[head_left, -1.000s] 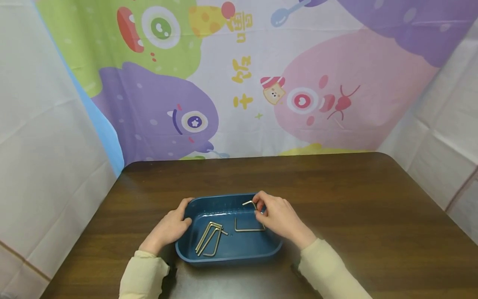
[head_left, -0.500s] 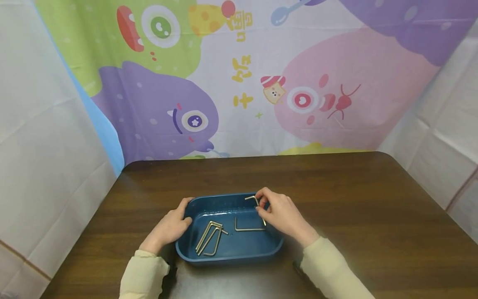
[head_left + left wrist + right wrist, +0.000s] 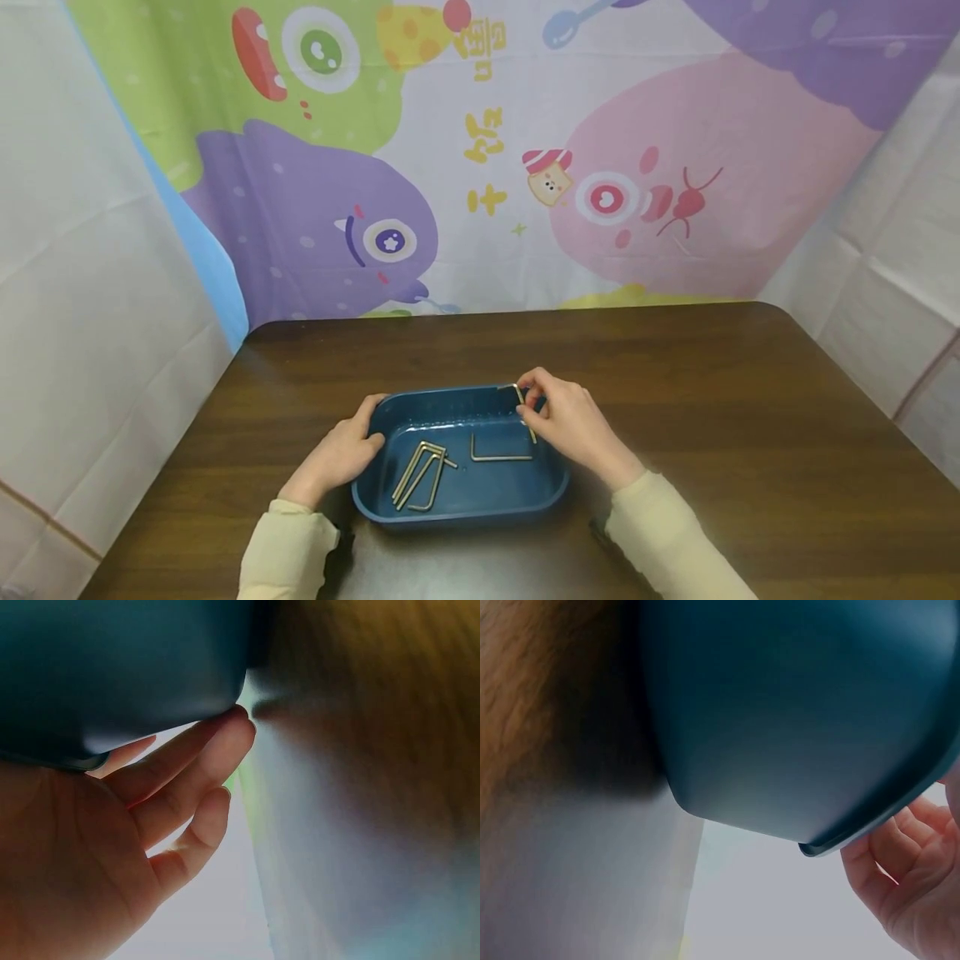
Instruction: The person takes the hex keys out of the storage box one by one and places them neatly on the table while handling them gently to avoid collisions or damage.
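Observation:
A blue plastic tray [image 3: 465,522] with rounded corners sits on the table in the head view. My left hand [image 3: 333,454] grips its left end, thumb over the rim; in the left wrist view the fingers [image 3: 217,750] lie against the outer wall. Between thumb and fingertips, my right hand [image 3: 576,423] pinches an L-shaped hex key [image 3: 521,397] over the tray's far right corner. Its long arm points down into the tray. Another hex key [image 3: 501,457] lies alone on the tray floor below it. Several overlapping hex keys [image 3: 422,471] are gathered at the left.
The dark wooden table [image 3: 712,400] extends around the tray. Behind it hangs a cloth [image 3: 480,267] printed with cartoon monsters. Pale sheets [image 3: 105,250] close off both sides. In the right wrist view the tray's outer wall [image 3: 795,712] fills the upper part.
My right hand has risen slightly and moved away and to the right, lifting the hex key toward the tray's far right corner. My left hand has stayed on the tray.

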Demonstrator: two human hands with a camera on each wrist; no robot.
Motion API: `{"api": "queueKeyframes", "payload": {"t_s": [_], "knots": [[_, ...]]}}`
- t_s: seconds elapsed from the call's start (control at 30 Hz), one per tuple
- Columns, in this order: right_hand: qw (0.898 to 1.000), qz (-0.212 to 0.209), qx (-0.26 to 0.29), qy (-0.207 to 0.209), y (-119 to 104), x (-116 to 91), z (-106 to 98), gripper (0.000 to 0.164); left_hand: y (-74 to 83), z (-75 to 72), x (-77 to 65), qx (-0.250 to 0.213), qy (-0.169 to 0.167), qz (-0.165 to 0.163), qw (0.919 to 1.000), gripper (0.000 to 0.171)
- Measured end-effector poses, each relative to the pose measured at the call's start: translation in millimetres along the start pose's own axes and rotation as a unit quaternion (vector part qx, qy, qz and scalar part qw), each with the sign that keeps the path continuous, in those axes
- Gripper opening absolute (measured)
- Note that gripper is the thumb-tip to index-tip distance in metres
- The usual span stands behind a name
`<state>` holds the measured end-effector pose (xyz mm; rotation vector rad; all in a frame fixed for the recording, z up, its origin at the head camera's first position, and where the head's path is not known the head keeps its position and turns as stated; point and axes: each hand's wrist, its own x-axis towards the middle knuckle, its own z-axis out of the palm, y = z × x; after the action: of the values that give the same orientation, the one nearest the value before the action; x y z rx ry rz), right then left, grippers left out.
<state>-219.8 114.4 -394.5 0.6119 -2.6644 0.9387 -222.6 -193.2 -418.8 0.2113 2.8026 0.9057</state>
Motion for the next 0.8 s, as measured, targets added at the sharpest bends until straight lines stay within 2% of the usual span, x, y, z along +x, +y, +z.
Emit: {"api": "queueKeyframes", "payload": {"t_s": [0.43,0.8], "knots": [[1.000,-0.009,0.008,0.019,7.7,1.2,-8.7,0.023,1.1,-0.7,-0.6,-0.007,-0.004,0.000,1.0000,0.053],[0.999,0.009,0.018,0.026,12.3,2.3,-12.6,0.024,1.3,-0.6,-0.2,-0.008,-0.004,0.000,1.0000,0.052]]}}
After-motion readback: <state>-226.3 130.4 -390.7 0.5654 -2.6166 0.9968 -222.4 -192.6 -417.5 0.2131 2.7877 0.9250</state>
